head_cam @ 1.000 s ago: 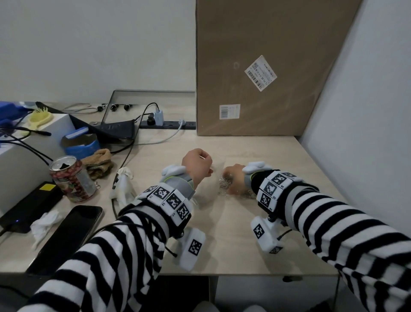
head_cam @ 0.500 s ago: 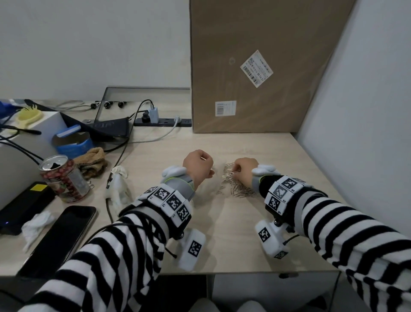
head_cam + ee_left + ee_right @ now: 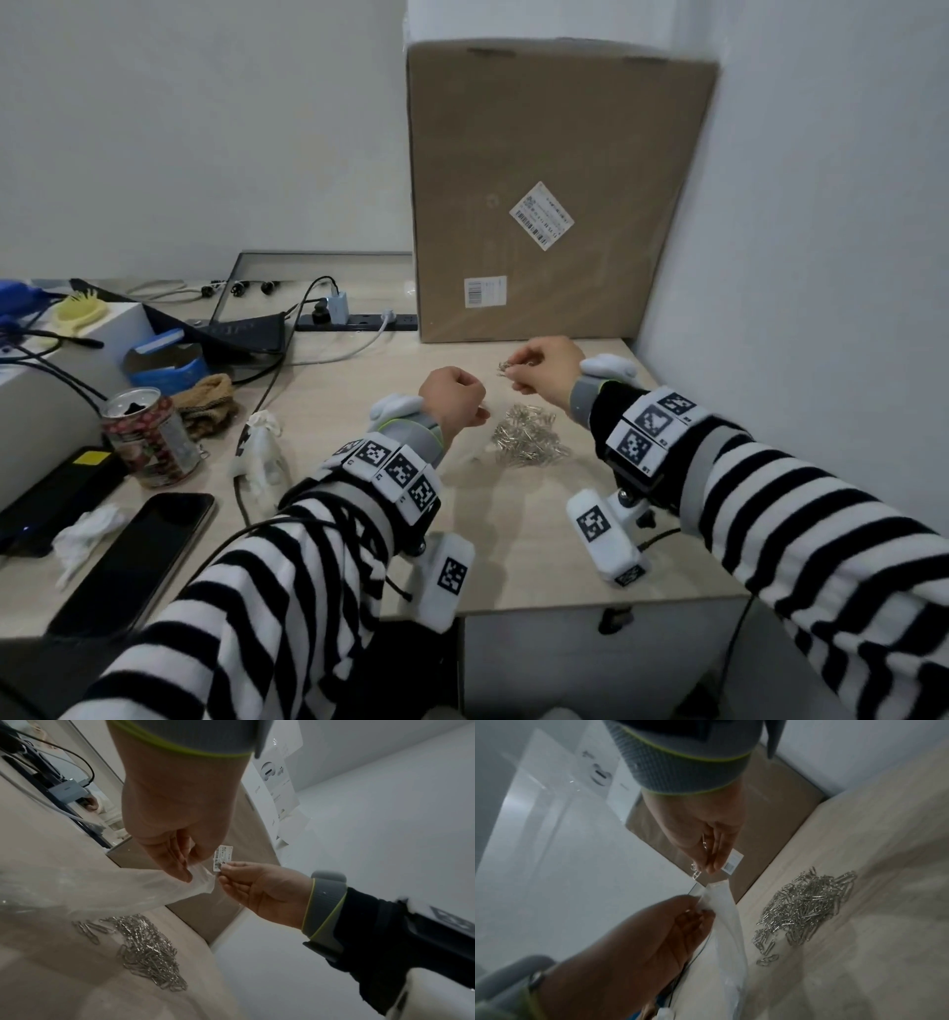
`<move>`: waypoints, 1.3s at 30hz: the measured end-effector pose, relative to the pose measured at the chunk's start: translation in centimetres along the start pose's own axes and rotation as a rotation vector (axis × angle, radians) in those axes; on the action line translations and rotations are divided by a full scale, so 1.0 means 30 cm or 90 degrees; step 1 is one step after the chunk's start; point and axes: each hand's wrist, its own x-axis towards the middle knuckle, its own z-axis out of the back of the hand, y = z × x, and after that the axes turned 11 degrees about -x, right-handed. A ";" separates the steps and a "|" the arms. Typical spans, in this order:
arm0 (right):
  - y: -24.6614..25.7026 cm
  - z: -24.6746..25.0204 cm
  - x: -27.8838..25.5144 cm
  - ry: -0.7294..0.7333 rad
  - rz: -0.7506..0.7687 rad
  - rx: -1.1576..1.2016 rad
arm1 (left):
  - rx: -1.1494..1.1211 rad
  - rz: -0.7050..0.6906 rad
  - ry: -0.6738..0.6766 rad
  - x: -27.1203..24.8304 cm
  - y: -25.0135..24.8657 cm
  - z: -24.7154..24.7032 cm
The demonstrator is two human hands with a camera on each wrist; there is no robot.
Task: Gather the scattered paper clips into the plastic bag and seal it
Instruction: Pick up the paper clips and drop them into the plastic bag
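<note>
Right hand: right hand pinches a few paper clips, raised just above the bag mouth.
Left hand: left hand grips the plastic bag by its top edge.
Pile: heap of clips lies on the desk between the wrists.
Progress: early, I'd say; most clips unbagged, sealing not begun.
Writing: cardboard box carries barcode labels, too small to read.

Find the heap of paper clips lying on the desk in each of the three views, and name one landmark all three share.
Head: the heap of paper clips lies centre, between the two wrists.
Left wrist: the heap sits lower left, below the plastic bag.
Right wrist: the heap sits right of centre, beside the bag.
Shared landmark: the cardboard box with its white label.
</note>
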 end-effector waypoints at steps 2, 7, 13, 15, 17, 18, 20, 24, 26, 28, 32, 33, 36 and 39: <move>0.017 -0.006 -0.019 0.032 0.014 -0.087 | 0.007 -0.014 0.003 -0.013 -0.009 -0.010; 0.048 -0.011 -0.058 0.055 0.030 -0.236 | 0.029 -0.031 0.017 -0.057 -0.025 -0.029; 0.058 0.025 -0.071 -0.051 0.076 -0.219 | 0.006 -0.051 -0.032 -0.044 -0.035 0.014; 0.014 0.033 -0.052 -0.049 0.044 -0.252 | -0.002 -0.053 -0.047 -0.030 -0.034 0.029; -0.049 0.026 -0.032 0.034 -0.012 -0.338 | -0.007 -0.054 -0.052 -0.014 -0.024 0.040; -0.075 0.020 -0.032 0.092 -0.039 -0.396 | -0.008 -0.053 -0.053 -0.006 -0.016 0.042; -0.128 -0.014 -0.019 0.194 -0.074 -0.490 | -0.009 -0.049 -0.050 0.013 0.005 0.040; -0.169 -0.101 0.000 0.293 -0.077 -0.590 | -0.011 -0.039 -0.024 0.030 0.038 0.020; -0.193 -0.147 0.025 0.310 -0.060 -0.619 | -0.007 -0.033 -0.011 0.045 0.056 0.010; -0.195 -0.164 0.037 0.303 -0.032 -0.637 | -0.003 -0.033 -0.001 0.057 0.066 0.003; -0.191 -0.163 0.058 0.321 -0.015 -0.591 | -0.001 -0.032 0.015 0.073 0.077 -0.003; -0.195 -0.157 0.061 0.321 -0.009 -0.584 | -0.001 -0.033 0.017 0.076 0.080 -0.004; -0.205 -0.147 0.058 0.253 -0.002 -0.538 | 0.007 -0.029 0.016 0.076 0.086 -0.005; -0.212 -0.136 0.056 0.192 -0.036 -0.494 | 0.007 -0.022 0.016 0.075 0.088 -0.003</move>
